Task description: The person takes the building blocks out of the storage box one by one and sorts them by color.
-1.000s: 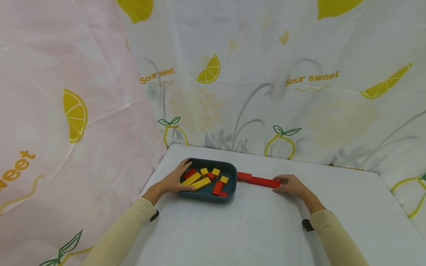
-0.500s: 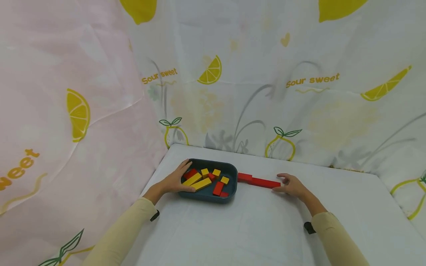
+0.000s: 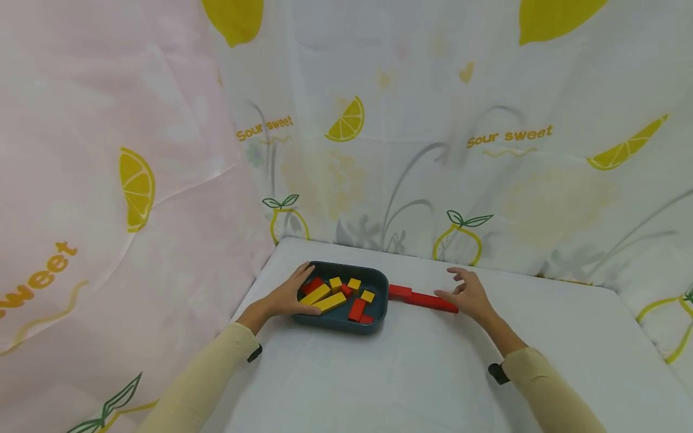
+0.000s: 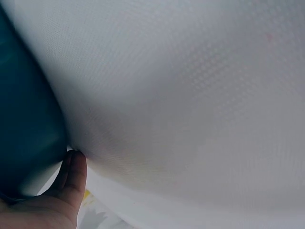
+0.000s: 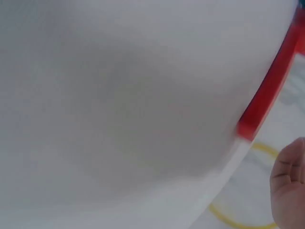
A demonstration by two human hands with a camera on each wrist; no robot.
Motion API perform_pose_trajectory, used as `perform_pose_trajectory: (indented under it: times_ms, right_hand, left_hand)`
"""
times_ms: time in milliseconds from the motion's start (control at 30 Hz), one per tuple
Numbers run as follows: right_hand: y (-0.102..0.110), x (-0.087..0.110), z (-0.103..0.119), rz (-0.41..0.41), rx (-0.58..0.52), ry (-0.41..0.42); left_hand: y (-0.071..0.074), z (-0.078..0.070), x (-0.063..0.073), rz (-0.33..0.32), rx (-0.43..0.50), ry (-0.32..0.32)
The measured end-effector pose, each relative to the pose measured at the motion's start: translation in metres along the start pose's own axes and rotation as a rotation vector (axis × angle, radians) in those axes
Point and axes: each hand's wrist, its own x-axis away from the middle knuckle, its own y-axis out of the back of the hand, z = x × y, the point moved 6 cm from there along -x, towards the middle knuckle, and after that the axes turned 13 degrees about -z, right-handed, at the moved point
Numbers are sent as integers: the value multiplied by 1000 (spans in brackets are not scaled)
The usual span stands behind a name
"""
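My left hand [image 3: 284, 299] grips the left end of a dark teal tray [image 3: 338, 326], fingers toward the far rim and thumb at the near side. In the left wrist view, those fingers [image 4: 76, 176] lie along the tray's wall [image 4: 28, 95]. My right hand [image 3: 472, 296] hovers by the right end of a long red block [image 3: 433, 301], its fingers spread and holding nothing. That block's left end meets a shorter red block [image 3: 400, 292], which reaches the tray's right side. In the right wrist view, the long block [image 5: 267, 102] lies apart from the hand [image 5: 289, 191].
Inside the tray lie long yellow blocks [image 3: 330, 302], several yellow cubes such as one near the far side [image 3: 354, 284], and red blocks [image 3: 357, 310]. A white cloth [image 3: 411, 385] covers the table. Lemon-printed curtains [image 3: 400, 156] stand behind and at the left.
My right hand has let go of the long red block and risen above its end, fingers opening. My left hand stays on the tray. The view has tilted slightly.
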Motion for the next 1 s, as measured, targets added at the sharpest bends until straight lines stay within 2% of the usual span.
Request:
perform_pose_trajectory:
  times_ms: [367, 567, 800, 1000]
  right_hand:
    - [-44, 9, 70, 20, -109, 289]
    - [-72, 13, 108, 103, -205, 366]
    - [-113, 19, 146, 247, -271, 445]
    - [-147, 20, 173, 329, -242, 533]
  left_hand:
    - [0, 0, 0, -7, -9, -12]
    - [0, 1, -1, -11, -7, 0]
    - [-1, 0, -2, -17, -5, -7]
    - [-1, 0, 1, -23, 1, 1]
